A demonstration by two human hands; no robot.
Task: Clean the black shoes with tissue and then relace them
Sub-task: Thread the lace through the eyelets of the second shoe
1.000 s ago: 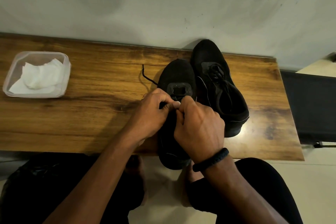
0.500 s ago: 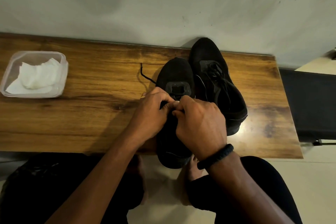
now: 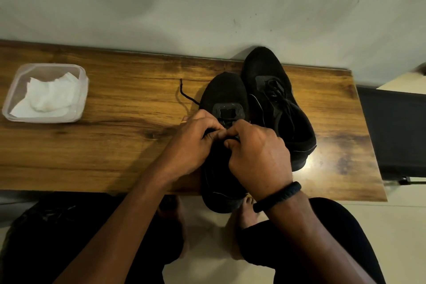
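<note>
Black shoe [image 3: 224, 90] lay under both hands, heel hanging over the near edge of the wooden table [image 3: 103, 150], toe pointing away. The left hand [image 3: 196, 143] and the right hand [image 3: 258, 157] met over its eyelets, fingers curled, fingertips pinching the black lace [image 3: 187, 97] between them. The right wrist wore a black wristband [image 3: 279, 196]. Just beyond the left hand, the lace's loose end trailed onto the tabletop. To the right of the right hand, touching the first, sat the second black shoe [image 3: 265, 67], already laced, its toe nearer the wall. Well off to the left of the left hand stood a clear plastic tub [image 3: 84, 97] holding crumpled white tissue [image 3: 49, 97].
</note>
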